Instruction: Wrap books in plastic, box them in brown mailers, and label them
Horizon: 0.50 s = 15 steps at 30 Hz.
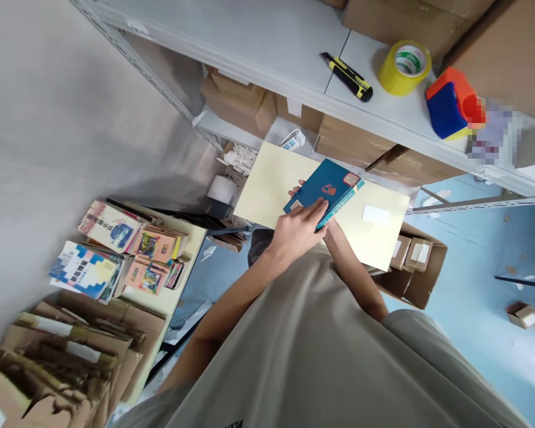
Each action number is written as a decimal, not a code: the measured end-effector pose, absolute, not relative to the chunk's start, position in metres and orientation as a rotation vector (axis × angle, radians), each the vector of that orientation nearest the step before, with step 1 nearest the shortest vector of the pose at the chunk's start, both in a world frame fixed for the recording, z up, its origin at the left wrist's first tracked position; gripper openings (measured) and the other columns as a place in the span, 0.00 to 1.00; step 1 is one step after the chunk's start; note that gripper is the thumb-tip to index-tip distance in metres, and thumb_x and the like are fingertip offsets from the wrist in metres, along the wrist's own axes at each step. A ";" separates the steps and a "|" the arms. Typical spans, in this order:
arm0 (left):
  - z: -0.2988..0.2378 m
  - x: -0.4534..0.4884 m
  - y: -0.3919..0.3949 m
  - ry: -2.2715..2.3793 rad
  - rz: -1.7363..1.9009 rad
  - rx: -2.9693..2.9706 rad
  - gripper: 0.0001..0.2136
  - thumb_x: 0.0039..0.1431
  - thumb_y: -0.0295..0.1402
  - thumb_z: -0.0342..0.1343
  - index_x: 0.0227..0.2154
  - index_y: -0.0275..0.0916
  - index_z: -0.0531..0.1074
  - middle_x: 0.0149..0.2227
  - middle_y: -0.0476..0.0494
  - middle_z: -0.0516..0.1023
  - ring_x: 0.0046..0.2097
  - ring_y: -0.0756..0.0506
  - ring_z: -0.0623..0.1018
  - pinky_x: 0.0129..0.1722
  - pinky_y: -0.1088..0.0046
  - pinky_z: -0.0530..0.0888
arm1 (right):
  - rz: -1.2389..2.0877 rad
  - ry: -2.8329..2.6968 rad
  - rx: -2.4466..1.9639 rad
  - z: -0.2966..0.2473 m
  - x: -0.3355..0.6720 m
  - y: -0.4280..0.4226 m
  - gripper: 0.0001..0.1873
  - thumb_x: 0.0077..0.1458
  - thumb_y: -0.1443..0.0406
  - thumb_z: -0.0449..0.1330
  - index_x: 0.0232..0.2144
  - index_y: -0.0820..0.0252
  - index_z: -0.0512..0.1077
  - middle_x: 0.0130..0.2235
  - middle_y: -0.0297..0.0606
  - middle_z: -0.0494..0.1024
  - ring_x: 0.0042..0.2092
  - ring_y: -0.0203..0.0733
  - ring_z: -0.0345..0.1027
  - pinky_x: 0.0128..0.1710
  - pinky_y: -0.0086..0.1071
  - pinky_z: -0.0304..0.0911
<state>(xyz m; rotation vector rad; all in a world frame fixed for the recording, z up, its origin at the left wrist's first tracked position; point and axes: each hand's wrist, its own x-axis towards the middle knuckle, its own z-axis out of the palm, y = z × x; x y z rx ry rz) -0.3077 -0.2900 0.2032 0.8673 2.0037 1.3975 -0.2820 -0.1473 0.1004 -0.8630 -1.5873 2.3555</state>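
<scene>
A blue book (321, 185) with an orange emblem and a light-blue spine is held over a pale yellow board (267, 178). My left hand (299, 229) rests on the lower part of its cover, fingers reaching across toward the spine. From below, my right hand (296, 188) supports the book; most of it is hidden, with only fingertips showing past the left edge. A small white slip of paper (376, 214) lies on the board, right of the book.
On the shelf (267, 41) above are a utility knife (348, 77), yellow tape (404, 67) and an orange-and-blue holder (455, 104). Stacked books (111, 229) and flattened cardboard (71, 351) occupy the left-hand table. An open carton (433, 267) with small boxes stands right.
</scene>
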 end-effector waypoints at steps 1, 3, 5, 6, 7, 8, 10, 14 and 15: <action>0.202 -0.303 -0.287 2.000 1.393 0.896 0.24 0.60 0.32 0.79 0.60 0.47 0.90 0.69 0.39 0.87 0.66 0.23 0.86 0.67 0.49 0.83 | 2.359 -1.598 -0.866 0.099 -0.281 -0.145 0.53 0.61 0.21 0.57 0.65 0.52 0.82 0.56 0.40 0.91 0.68 0.51 0.80 0.71 0.53 0.74; 0.199 -0.302 -0.284 1.984 1.392 0.912 0.24 0.61 0.33 0.79 0.60 0.47 0.89 0.69 0.38 0.87 0.66 0.23 0.86 0.67 0.49 0.83 | 2.361 -1.591 -0.880 0.095 -0.278 -0.140 0.53 0.59 0.21 0.58 0.63 0.52 0.82 0.55 0.38 0.91 0.67 0.50 0.80 0.70 0.53 0.74; 0.194 -0.315 -0.285 1.962 1.393 0.871 0.26 0.58 0.34 0.81 0.61 0.49 0.88 0.64 0.39 0.90 0.64 0.24 0.87 0.67 0.51 0.82 | 2.354 -1.570 -0.903 0.090 -0.273 -0.138 0.51 0.56 0.20 0.59 0.59 0.51 0.83 0.53 0.40 0.91 0.65 0.54 0.81 0.68 0.55 0.76; 0.189 -0.325 -0.287 1.939 1.402 0.835 0.28 0.57 0.35 0.82 0.61 0.50 0.88 0.60 0.40 0.92 0.63 0.25 0.88 0.66 0.52 0.82 | 2.353 -1.543 -0.928 0.086 -0.269 -0.137 0.49 0.55 0.20 0.60 0.55 0.50 0.83 0.52 0.42 0.91 0.64 0.56 0.82 0.67 0.56 0.77; 0.183 -0.337 -0.291 1.912 1.420 0.790 0.30 0.55 0.35 0.83 0.62 0.50 0.87 0.58 0.41 0.92 0.62 0.27 0.89 0.65 0.54 0.83 | 2.353 -1.508 -0.964 0.082 -0.265 -0.136 0.45 0.54 0.22 0.62 0.52 0.49 0.83 0.51 0.42 0.91 0.62 0.58 0.82 0.66 0.56 0.78; 0.175 -0.349 -0.295 1.884 1.449 0.739 0.31 0.55 0.37 0.83 0.62 0.50 0.86 0.56 0.42 0.92 0.60 0.29 0.89 0.63 0.57 0.83 | 2.350 -1.471 -1.008 0.078 -0.261 -0.135 0.41 0.53 0.25 0.66 0.48 0.48 0.81 0.50 0.42 0.91 0.60 0.58 0.83 0.65 0.56 0.78; 0.152 -0.373 -0.307 1.870 1.527 0.626 0.28 0.58 0.40 0.81 0.61 0.47 0.84 0.57 0.40 0.91 0.57 0.32 0.90 0.59 0.60 0.84 | 2.341 -1.432 -1.098 0.070 -0.251 -0.133 0.34 0.49 0.32 0.74 0.45 0.46 0.79 0.49 0.38 0.91 0.57 0.55 0.84 0.65 0.52 0.78; 0.084 -0.404 -0.334 1.917 1.552 0.331 0.24 0.58 0.48 0.77 0.52 0.41 0.85 0.52 0.34 0.90 0.50 0.36 0.88 0.53 0.63 0.82 | 2.363 -1.488 -1.265 0.052 -0.241 -0.137 0.36 0.41 0.41 0.81 0.48 0.47 0.81 0.49 0.36 0.91 0.54 0.50 0.83 0.62 0.47 0.75; 0.066 -0.408 -0.340 1.897 1.537 0.265 0.24 0.56 0.50 0.77 0.50 0.40 0.85 0.50 0.35 0.90 0.47 0.36 0.88 0.51 0.64 0.81 | 2.378 -1.478 -1.319 0.046 -0.243 -0.141 0.37 0.39 0.42 0.82 0.49 0.48 0.82 0.49 0.36 0.91 0.53 0.50 0.83 0.61 0.46 0.75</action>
